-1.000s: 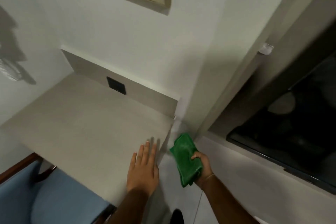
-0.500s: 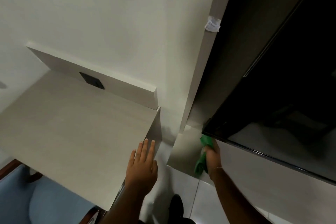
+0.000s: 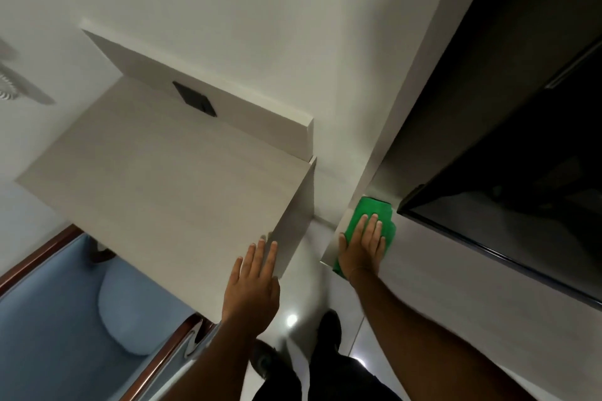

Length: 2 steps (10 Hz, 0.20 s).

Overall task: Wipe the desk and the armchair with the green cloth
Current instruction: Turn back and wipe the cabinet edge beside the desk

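Where it was bunched in the right hand (image 3: 361,249) a second ago, the green cloth (image 3: 371,221) is now pressed flat — fingers spread — on the pale ledge (image 3: 423,257); the left hand (image 3: 252,283) lies open and empty on the beige laminate desk (image 3: 163,179) — wiping begun.

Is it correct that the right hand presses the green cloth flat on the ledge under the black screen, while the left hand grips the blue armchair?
Not quite. In the head view the left hand rests flat on the desk corner, not on the blue armchair. The right hand does press the green cloth flat on the ledge under the black screen.
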{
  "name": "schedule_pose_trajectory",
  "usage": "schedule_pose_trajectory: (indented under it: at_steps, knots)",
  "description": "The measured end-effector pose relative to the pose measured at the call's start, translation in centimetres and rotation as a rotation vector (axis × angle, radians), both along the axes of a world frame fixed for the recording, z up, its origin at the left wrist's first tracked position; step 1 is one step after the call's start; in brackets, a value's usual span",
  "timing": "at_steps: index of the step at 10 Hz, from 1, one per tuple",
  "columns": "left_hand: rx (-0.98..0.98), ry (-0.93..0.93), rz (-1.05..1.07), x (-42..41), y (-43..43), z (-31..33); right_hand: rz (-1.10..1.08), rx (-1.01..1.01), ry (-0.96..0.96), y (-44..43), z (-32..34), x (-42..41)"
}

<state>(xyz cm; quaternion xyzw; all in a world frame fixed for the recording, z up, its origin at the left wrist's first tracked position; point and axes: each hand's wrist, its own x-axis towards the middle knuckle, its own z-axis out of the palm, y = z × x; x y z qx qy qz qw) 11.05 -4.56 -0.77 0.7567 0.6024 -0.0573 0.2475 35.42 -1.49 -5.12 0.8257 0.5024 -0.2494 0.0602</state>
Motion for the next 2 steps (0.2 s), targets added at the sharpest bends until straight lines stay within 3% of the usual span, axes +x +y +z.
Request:
schedule_pose_trajectory:
  at_steps: [2]
  knots:
    - [0.045, 0.062, 0.113, -2.2, -0.9, 0.9, 0.038, 0.143, 0.065, -1.1, 1.8, -1.3]
